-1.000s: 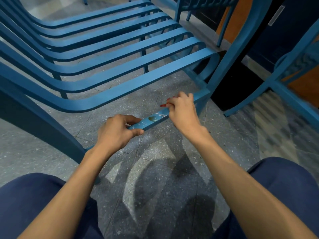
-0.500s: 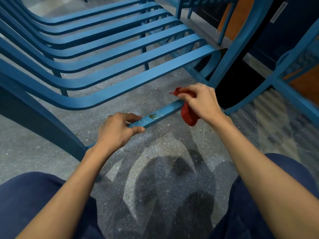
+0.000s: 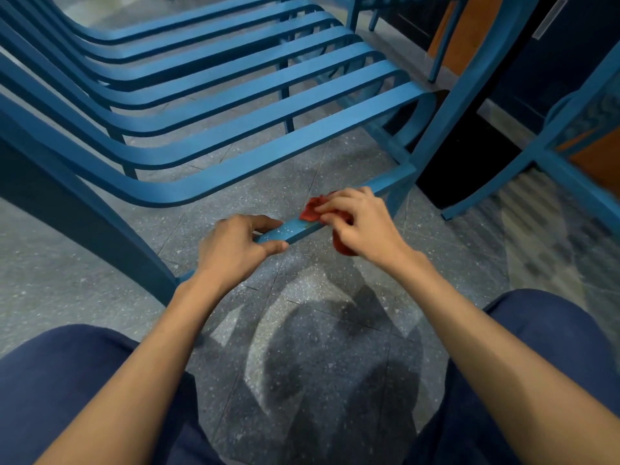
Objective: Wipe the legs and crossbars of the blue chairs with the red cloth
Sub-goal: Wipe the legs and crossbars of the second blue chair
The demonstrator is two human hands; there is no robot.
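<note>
A blue slatted chair stands in front of me, seen from above. Its low crossbar runs just above the floor between a thick left leg and a right leg. My left hand grips the crossbar near its left half, thumb under and fingers over. My right hand holds the crumpled red cloth and presses it onto the crossbar to the right of a speckled, dusty patch. Part of the cloth hangs below my palm.
A second blue chair's legs stand at the right, beside a dark cabinet with orange panels. The floor is grey speckled stone. My knees in dark blue trousers fill both lower corners.
My right hand with the red cloth went right along the crossbar toward the right leg, then came back left and pressed down on the bar. My left hand kept its grip.
</note>
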